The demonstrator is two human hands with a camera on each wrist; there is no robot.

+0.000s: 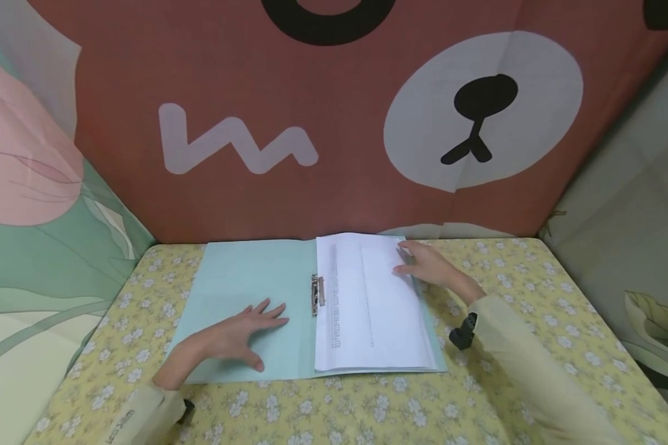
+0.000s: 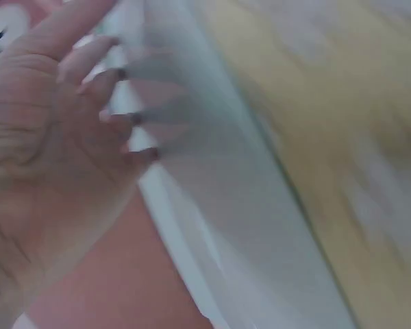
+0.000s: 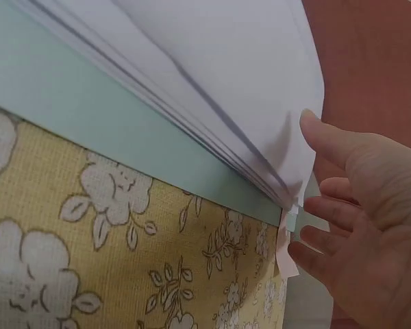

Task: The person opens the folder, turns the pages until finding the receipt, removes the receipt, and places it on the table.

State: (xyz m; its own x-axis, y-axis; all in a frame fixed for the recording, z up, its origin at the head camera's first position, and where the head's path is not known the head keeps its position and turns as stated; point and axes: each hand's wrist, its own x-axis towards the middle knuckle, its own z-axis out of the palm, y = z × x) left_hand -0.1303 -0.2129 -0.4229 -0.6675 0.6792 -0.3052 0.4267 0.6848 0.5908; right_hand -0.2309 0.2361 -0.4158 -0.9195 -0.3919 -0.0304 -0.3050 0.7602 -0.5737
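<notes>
A pale green folder (image 1: 250,259) lies spread on the table, with a metal clip (image 1: 315,295) near its fold. On its right half rests a stack of white printed sheets (image 1: 389,309); the right wrist view shows the sheets (image 3: 226,62) layered at their edge. My left hand (image 1: 242,334) is over the folder's bare left cover, fingers spread. Close up, those fingertips are right at the cover (image 2: 212,157). At the stack's far right corner is my right hand (image 1: 425,262). Its thumb (image 3: 322,133) is at the top sheet, and the other fingers are by the corner, apart from the thumb.
A yellow flowered cloth (image 1: 512,296) covers the table. Behind it stands a reddish-brown backdrop (image 1: 345,191) with a cartoon face, close to the folder's far edge. Fabric panels (image 1: 634,204) flank both sides. A small pinkish tab (image 3: 285,253) sticks out by the stack's corner.
</notes>
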